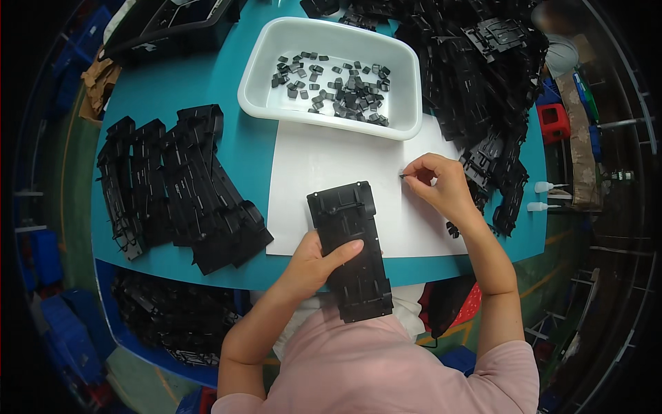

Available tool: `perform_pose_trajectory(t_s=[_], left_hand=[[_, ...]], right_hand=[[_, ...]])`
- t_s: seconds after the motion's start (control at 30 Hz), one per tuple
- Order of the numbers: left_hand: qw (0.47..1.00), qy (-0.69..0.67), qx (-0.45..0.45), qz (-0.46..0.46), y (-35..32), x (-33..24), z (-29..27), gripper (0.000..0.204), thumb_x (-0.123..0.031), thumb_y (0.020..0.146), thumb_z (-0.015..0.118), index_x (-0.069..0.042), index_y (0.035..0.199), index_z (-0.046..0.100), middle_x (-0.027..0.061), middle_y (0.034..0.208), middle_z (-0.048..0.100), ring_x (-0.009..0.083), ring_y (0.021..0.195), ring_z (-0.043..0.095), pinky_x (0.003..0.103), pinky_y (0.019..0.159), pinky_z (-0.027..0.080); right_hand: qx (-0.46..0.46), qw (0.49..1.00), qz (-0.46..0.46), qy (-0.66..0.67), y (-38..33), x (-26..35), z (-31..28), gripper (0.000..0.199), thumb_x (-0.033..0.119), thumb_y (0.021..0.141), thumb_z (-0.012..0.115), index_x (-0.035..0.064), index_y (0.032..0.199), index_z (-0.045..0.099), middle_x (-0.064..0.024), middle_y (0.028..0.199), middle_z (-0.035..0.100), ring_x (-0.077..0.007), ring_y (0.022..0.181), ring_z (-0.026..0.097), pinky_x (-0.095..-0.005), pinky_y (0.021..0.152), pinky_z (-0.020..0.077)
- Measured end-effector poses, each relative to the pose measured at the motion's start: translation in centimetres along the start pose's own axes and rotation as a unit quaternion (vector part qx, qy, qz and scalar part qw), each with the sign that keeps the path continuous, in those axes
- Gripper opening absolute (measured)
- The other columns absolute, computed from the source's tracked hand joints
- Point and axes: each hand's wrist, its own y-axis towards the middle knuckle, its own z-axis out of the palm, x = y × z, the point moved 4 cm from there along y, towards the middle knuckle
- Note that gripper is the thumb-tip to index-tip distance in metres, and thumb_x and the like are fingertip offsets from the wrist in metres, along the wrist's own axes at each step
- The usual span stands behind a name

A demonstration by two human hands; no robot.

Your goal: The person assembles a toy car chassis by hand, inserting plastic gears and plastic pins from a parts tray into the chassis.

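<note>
My left hand is closed round a long black moulded plastic panel, its thumb lying across the panel's face. The panel is tilted over the near edge of the table, in front of my body. To the right, above a white sheet, my right hand pinches a small dark piece between thumb and fingertips; only a bit of it shows. Beyond the sheet stands a white plastic tub with many small black plastic pieces scattered in it.
Several similar black panels lie side by side on the teal tabletop at the left. A large heap of black parts rises at the far right. A black crate stands far left. Two small white-tipped bottles lie at the right edge.
</note>
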Motion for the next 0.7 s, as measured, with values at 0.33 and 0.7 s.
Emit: perform_pose_trajectory(t_s=[0.33, 0.7], left_hand=[[1.000, 0.016, -0.010, -0.005, -0.2, 0.0, 0.0, 0.032, -0.013, 0.090, 0.063, 0.000, 0.119, 0.056, 0.0084, 0.101, 0.066, 0.0158, 0.091, 0.065, 0.032, 0.083, 0.053], [1.000, 0.012, -0.005, 0.003, -0.1, 0.2, -0.2, 0.033, -0.013, 0.090, 0.063, 0.000, 0.120, 0.056, 0.0086, 0.103, 0.065, 0.0160, 0.093, 0.064, 0.032, 0.084, 0.053]], right_hand=[[-0.003, 0.997, -0.053, -0.060, 0.0, 1.6, 0.3, 0.009, -0.001, 0.074, 0.066, -0.0002, 0.083, 0.066, -0.0098, 0.076, 0.063, -0.0187, 0.062, 0.059, -0.0285, 0.059, 0.0488], [-0.013, 0.998, -0.045, -0.052, -0.5, 1.4, 0.3, 0.008, -0.001, 0.075, 0.066, -0.0010, 0.083, 0.065, -0.0106, 0.077, 0.063, -0.0190, 0.062, 0.059, -0.0287, 0.059, 0.0483]])
